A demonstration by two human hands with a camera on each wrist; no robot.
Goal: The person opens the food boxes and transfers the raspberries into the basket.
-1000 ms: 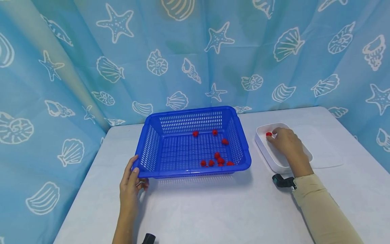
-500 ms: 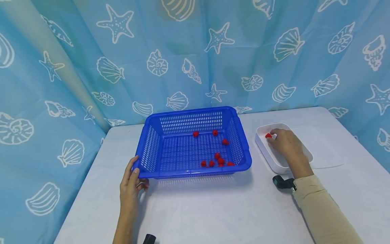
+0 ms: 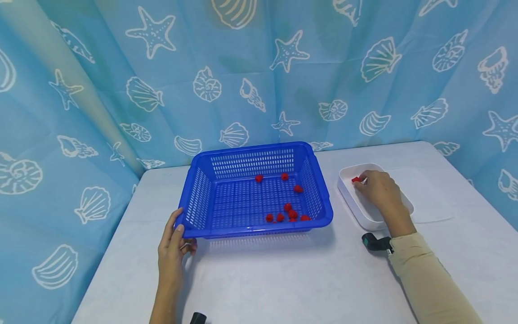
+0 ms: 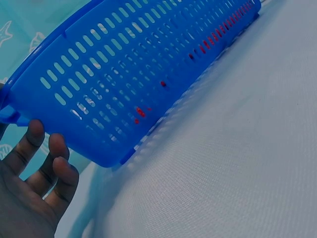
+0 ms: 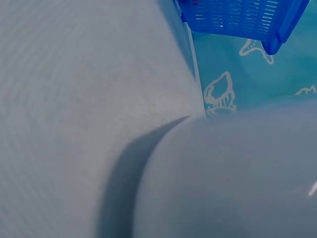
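Note:
My left hand point(image 3: 171, 256) grips the front left corner of a blue plastic basket point(image 3: 259, 230), thumb and forefinger at its rim. In the left wrist view, several fingers of that hand point(image 4: 42, 173) curl below the rim, apart from the slotted wall. Several red raspberries point(image 3: 292, 214) lie in the basket, mostly toward its front right. My right hand point(image 3: 379, 189) reaches into a white oblong container point(image 3: 351, 198) and pinches a red raspberry point(image 3: 355, 179) near its far left end. The right wrist view shows only the container's blurred wall point(image 5: 223, 183), without the hand.
A flat translucent lid point(image 3: 429, 198) lies right of the container on the white tabletop point(image 3: 259, 283). Behind the table hangs a blue curtain point(image 3: 170, 112) with shell and starfish prints. A black camera mount point(image 3: 376, 242) sits at the right wrist.
The raspberry at my right fingertips has turned and shifted slightly, with the fingers closer on it. My left hand and the basket keep their place.

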